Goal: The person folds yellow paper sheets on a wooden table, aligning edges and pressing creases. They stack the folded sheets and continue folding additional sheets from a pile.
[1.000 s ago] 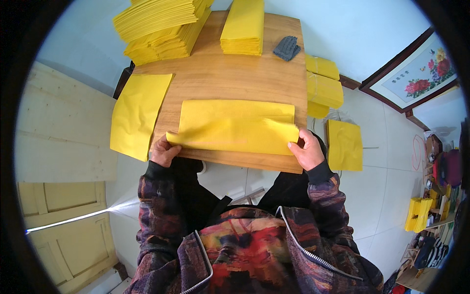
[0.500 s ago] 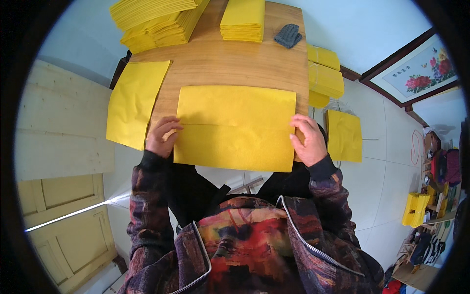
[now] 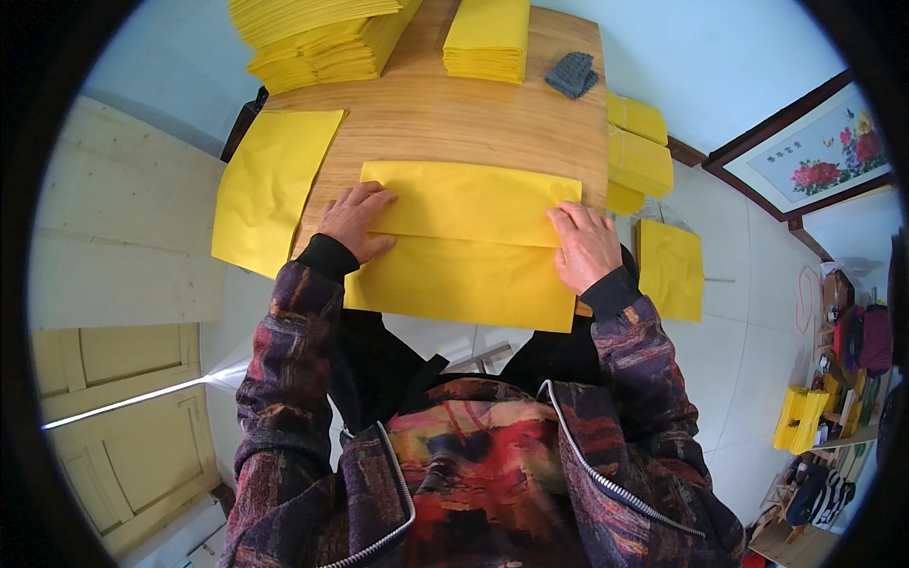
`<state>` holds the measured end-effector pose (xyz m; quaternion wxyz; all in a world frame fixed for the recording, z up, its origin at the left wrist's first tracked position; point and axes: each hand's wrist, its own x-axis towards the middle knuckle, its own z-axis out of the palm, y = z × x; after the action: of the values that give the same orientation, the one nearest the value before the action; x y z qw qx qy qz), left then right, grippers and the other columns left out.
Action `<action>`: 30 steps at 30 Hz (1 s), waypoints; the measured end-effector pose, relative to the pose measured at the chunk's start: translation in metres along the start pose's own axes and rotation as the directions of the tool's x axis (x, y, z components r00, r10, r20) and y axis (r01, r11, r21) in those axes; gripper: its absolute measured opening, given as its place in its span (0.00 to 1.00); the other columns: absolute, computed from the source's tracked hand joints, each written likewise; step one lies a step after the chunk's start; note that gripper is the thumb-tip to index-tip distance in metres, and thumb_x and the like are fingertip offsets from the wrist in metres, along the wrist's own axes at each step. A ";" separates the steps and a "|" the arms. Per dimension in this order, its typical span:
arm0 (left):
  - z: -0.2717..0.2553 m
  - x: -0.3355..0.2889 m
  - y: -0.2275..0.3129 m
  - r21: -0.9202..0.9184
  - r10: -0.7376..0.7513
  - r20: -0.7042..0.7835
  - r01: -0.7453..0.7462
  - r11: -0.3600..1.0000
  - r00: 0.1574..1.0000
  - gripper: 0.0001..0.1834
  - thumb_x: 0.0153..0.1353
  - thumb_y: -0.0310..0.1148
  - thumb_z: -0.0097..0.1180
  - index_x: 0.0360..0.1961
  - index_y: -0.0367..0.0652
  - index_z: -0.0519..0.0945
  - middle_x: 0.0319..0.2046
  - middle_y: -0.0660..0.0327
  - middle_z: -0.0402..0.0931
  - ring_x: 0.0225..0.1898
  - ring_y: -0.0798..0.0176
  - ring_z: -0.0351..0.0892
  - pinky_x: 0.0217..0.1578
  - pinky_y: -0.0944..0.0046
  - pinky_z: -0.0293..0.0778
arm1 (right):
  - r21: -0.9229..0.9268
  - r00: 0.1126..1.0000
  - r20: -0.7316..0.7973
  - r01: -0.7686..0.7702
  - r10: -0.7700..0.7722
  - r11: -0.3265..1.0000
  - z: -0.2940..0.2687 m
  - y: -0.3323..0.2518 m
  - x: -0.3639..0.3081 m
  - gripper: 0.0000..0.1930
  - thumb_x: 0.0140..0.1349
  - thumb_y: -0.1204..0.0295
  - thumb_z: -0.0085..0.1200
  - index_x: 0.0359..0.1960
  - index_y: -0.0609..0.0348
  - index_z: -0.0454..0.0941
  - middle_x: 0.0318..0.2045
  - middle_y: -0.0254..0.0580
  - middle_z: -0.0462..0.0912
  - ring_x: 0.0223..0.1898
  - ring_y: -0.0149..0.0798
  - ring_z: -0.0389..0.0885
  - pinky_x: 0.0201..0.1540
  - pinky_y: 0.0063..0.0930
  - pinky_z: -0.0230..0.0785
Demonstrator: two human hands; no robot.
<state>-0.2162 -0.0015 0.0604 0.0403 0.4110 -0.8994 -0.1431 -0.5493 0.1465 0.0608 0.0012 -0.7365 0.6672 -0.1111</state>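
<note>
A wide yellow paper sheet (image 3: 464,279) lies at the table's near edge and hangs slightly over it. Its far part forms a flap (image 3: 464,204) whose straight edge crosses the middle. At the left end, my left hand (image 3: 356,223) rests with fingers stretched over the flap and the thumb apart on the layer below. My right hand (image 3: 585,248) pinches the right end by the flap's edge, fingers bent over the paper; part of its grip is hidden. Left of my left hand lies another flat yellow sheet (image 3: 275,185).
On the wooden table (image 3: 417,123) stand a tall yellow stack (image 3: 327,47), a smaller folded stack (image 3: 486,40) and a dark grey knitted item (image 3: 571,75). Tied yellow bundles (image 3: 641,159) and a yellow sheet (image 3: 670,270) sit beyond the right edge. A framed flower picture (image 3: 805,151) leans nearby.
Both hands have moved onto the sheet, the left one inward and farther away. The flap's edge now stands out more sharply, and its far side looks narrower. The view has shifted slightly.
</note>
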 end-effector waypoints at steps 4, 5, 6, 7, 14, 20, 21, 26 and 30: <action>-0.001 0.001 0.007 0.075 -0.004 -0.008 0.005 0.997 1.000 0.32 0.46 0.40 0.63 0.56 0.50 0.72 0.57 0.59 0.67 0.60 0.51 0.64 0.57 0.47 0.61 | -0.040 0.997 -0.075 0.017 -0.020 0.999 0.007 0.001 0.003 0.20 0.51 0.75 0.56 0.48 0.56 0.74 0.49 0.40 0.75 0.50 0.43 0.73 0.49 0.41 0.63; -0.001 0.001 0.008 0.086 -0.001 -0.017 0.002 0.996 1.000 0.31 0.46 0.40 0.62 0.56 0.50 0.72 0.57 0.59 0.67 0.59 0.51 0.64 0.58 0.47 0.61 | -0.030 0.994 -0.103 0.021 -0.024 0.999 0.009 0.001 0.003 0.18 0.51 0.75 0.56 0.47 0.55 0.74 0.48 0.39 0.76 0.49 0.44 0.73 0.49 0.41 0.63; 0.000 0.000 0.009 0.097 0.003 -0.025 -0.001 0.995 1.000 0.31 0.47 0.40 0.62 0.55 0.50 0.72 0.57 0.59 0.67 0.59 0.51 0.65 0.58 0.47 0.60 | -0.021 0.991 -0.131 0.025 -0.027 0.999 0.011 0.002 0.003 0.16 0.51 0.75 0.56 0.45 0.55 0.74 0.47 0.39 0.76 0.48 0.44 0.74 0.48 0.41 0.63; 0.000 0.000 0.010 0.107 0.001 -0.033 0.003 0.994 0.999 0.31 0.47 0.39 0.61 0.55 0.50 0.72 0.57 0.59 0.67 0.59 0.51 0.65 0.58 0.47 0.60 | -0.010 0.986 -0.163 0.032 -0.033 0.999 0.012 0.002 0.003 0.15 0.52 0.75 0.56 0.43 0.55 0.74 0.46 0.39 0.77 0.47 0.44 0.74 0.47 0.41 0.63; 0.008 0.000 0.016 0.224 0.096 -0.153 -0.061 0.973 0.984 0.31 0.46 0.36 0.58 0.56 0.51 0.72 0.61 0.61 0.65 0.65 0.55 0.58 0.64 0.48 0.54 | 0.097 0.969 -0.246 0.028 -0.004 0.995 0.019 0.007 0.003 0.09 0.53 0.76 0.55 0.36 0.56 0.74 0.41 0.39 0.79 0.44 0.46 0.76 0.46 0.39 0.64; 0.011 0.002 0.019 0.235 0.106 -0.096 -0.081 0.969 0.990 0.34 0.45 0.33 0.59 0.59 0.50 0.68 0.63 0.61 0.62 0.68 0.54 0.54 0.68 0.46 0.47 | 0.124 0.948 -0.315 0.079 -0.036 0.989 0.018 0.008 0.001 0.06 0.54 0.76 0.55 0.35 0.56 0.74 0.39 0.39 0.80 0.42 0.46 0.78 0.43 0.39 0.68; 0.011 0.003 0.019 0.238 0.117 -0.105 -0.090 0.967 0.988 0.34 0.45 0.33 0.58 0.59 0.50 0.68 0.63 0.61 0.62 0.68 0.54 0.55 0.68 0.46 0.47 | 0.133 0.944 -0.328 0.090 -0.042 0.987 0.018 0.007 0.000 0.06 0.54 0.76 0.55 0.34 0.57 0.74 0.39 0.39 0.80 0.42 0.46 0.78 0.43 0.38 0.69; 0.015 0.003 0.019 0.209 0.107 -0.090 -0.086 0.974 0.990 0.35 0.45 0.32 0.58 0.59 0.50 0.68 0.61 0.61 0.65 0.67 0.55 0.57 0.68 0.47 0.47 | 0.116 0.940 -0.333 0.116 -0.072 0.986 0.019 0.006 -0.004 0.07 0.53 0.79 0.55 0.34 0.59 0.74 0.40 0.41 0.80 0.44 0.46 0.79 0.45 0.37 0.73; 0.015 0.003 0.020 0.201 0.087 -0.077 -0.070 0.977 0.993 0.35 0.44 0.31 0.57 0.59 0.50 0.68 0.61 0.61 0.65 0.66 0.54 0.57 0.68 0.47 0.47 | 0.101 0.937 -0.339 0.129 -0.087 0.987 0.021 0.006 -0.005 0.08 0.52 0.80 0.55 0.34 0.59 0.74 0.42 0.41 0.80 0.47 0.46 0.79 0.48 0.36 0.72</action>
<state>-0.2356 0.0121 0.0521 0.0434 0.3830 -0.9221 -0.0337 -0.5520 0.1478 0.0387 -0.0729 -0.7412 0.6083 -0.2745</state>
